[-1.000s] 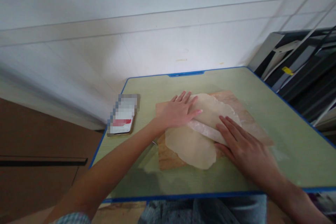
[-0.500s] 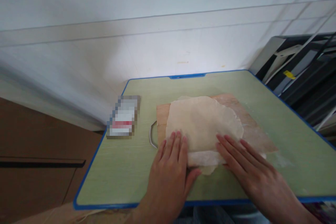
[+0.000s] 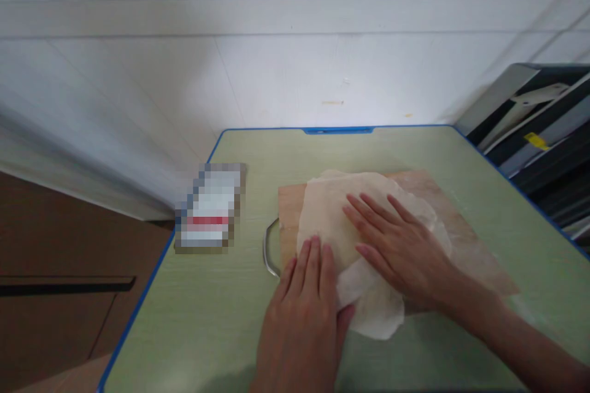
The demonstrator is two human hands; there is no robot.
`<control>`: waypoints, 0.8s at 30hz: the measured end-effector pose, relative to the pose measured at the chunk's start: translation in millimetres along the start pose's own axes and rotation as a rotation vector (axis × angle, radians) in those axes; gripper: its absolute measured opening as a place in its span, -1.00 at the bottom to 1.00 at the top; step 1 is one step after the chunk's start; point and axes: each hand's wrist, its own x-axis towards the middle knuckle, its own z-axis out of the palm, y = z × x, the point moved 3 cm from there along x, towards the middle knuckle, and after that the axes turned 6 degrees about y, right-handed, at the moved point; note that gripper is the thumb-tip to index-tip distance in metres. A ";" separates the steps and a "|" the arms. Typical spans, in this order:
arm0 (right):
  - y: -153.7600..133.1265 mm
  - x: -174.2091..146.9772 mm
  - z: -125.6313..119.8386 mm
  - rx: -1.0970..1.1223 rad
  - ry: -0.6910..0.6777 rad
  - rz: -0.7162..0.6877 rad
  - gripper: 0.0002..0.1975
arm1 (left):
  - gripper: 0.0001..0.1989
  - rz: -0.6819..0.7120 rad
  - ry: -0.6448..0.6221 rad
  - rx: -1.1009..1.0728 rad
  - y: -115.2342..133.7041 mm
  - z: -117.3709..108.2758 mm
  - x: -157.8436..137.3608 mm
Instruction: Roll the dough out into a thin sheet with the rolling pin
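Note:
A thin, pale sheet of dough [image 3: 329, 209] lies over a wooden board [image 3: 479, 258]. Its near part forms a whitish roll, slanting between my hands, and a loose flap [image 3: 380, 313] hangs toward me. Whether a rolling pin is inside the roll I cannot tell. My left hand [image 3: 302, 313] rests palm down at the dough's near left edge, fingers stretched out and thumb apart. Farther up on the sheet, my right hand [image 3: 396, 239] lies flat with its fingers spread. Neither hand grasps anything that shows.
A green table [image 3: 207, 319] with a blue rim carries the board, whose metal handle [image 3: 266, 249] sticks out leftward. At the left edge lies a blurred-out flat device [image 3: 212, 206]. A white wall [image 3: 276, 80] stands behind; dark stacked items [image 3: 553, 141] are at the right.
My right hand has moved forward and left, up onto the dough. The roll now slants, and more of the near flap shows. My left hand stays nearly in place; the view has shifted slightly.

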 end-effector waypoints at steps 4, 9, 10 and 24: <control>1.6 36.6 6.0 0.031 -0.098 -0.037 -0.50 | -0.48 -0.004 0.014 -0.044 -7.6 -0.6 5.7; 0.8 81.5 21.2 0.108 -0.186 -0.079 -0.42 | -0.47 -0.081 -0.027 -0.050 -17.0 0.8 3.4; 0.6 88.1 23.8 0.122 -0.194 -0.079 -0.41 | -0.47 -0.098 -0.040 -0.054 -18.0 0.9 2.5; 15.9 -12.9 1.4 0.116 -0.033 0.014 -0.49 | -0.40 0.177 0.050 -0.114 48.8 2.4 -10.5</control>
